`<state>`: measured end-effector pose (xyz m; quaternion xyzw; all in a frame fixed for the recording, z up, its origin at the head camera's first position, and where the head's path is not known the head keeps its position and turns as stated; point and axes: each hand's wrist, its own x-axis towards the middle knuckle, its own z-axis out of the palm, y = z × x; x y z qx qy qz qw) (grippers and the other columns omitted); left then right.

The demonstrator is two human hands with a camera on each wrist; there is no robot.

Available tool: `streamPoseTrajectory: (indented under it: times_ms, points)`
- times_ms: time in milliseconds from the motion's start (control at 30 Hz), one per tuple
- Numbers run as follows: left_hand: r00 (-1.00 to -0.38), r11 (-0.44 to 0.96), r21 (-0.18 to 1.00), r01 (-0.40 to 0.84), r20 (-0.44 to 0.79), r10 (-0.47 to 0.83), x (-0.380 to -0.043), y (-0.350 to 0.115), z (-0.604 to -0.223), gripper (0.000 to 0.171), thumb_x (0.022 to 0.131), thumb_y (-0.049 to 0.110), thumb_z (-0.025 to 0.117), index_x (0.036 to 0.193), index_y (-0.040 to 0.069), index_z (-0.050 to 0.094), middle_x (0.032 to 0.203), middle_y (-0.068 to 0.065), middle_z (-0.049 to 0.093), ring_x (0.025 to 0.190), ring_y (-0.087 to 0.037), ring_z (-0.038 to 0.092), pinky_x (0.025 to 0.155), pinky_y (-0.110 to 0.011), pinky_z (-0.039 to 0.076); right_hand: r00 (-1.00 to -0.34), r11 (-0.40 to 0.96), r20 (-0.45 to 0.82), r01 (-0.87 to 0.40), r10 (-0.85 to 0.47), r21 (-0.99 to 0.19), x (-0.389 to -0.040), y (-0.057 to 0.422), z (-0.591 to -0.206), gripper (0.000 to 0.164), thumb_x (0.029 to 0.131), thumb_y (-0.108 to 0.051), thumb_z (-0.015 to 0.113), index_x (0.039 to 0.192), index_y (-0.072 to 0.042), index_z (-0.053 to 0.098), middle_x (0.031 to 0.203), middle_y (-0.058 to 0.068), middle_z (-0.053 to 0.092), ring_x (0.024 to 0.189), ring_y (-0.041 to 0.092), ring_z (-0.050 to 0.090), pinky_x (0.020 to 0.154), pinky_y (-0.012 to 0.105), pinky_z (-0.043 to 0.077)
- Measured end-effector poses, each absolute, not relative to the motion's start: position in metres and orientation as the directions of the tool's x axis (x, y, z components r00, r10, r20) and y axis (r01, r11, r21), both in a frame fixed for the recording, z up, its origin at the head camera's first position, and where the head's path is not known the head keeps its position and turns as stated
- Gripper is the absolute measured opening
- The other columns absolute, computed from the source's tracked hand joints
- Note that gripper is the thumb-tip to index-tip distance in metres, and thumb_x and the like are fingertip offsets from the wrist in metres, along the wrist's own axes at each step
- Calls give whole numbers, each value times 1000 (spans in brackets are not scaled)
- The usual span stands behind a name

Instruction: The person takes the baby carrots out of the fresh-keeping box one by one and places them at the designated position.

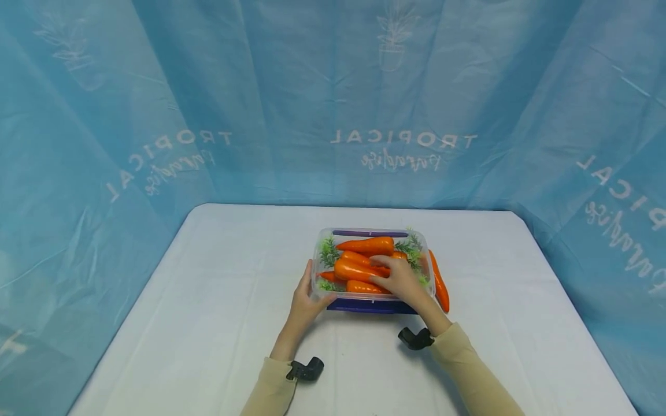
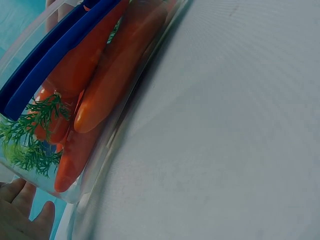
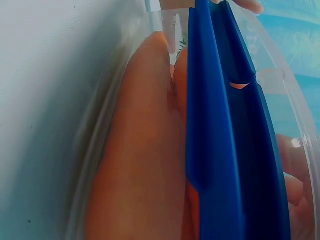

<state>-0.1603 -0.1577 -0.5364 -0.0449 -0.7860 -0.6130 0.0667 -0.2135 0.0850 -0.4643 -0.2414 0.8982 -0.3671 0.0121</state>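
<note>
A clear plastic box (image 1: 315,283) with blue latch flaps (image 3: 212,120) holds several smooth orange carrots (image 1: 366,245) with green leafy sprigs (image 1: 329,252). My left hand (image 1: 304,303) rests against the box's front left corner, thumb along the front rim and fingers straight beside the left wall. From above, my right hand (image 1: 403,280) reaches into the box. Its thumb and fingertips pinch a thick carrot (image 1: 354,270) lying on top of the others. In the right wrist view, the fingers (image 3: 295,200) show through the clear wall, behind the flap.
Another carrot (image 1: 440,284) lies on the white table (image 1: 234,277), close against the box's right side. Blue printed curtains (image 1: 333,104) hang behind the table and along both sides. Each wrist wears a black camera mount (image 1: 307,370).
</note>
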Motion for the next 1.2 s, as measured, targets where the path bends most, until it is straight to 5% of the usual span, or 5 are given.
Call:
streamPoseTrajectory:
  times_ms: [1033, 1200]
  points:
    - [-989, 238, 961, 139, 146, -13, -160, -157, -536, 99, 80, 20, 76, 154, 14, 12, 160, -10, 18, 147, -30, 21, 117, -48, 25, -892, 617, 184, -423, -414, -664, -212, 84, -466, 35, 81, -12, 74, 115, -2, 67, 115, 14, 69, 105, 29, 64, 94, 45, 53]
    - [-991, 237, 963, 133, 136, 3, -155, -156, -522, 98, 80, 10, 74, 153, 5, 10, 160, -16, 16, 147, -33, 19, 118, -49, 22, -897, 605, 234, -429, -376, -670, -211, 84, -466, 36, 80, -11, 76, 113, -2, 67, 111, 13, 70, 105, 28, 65, 95, 44, 53]
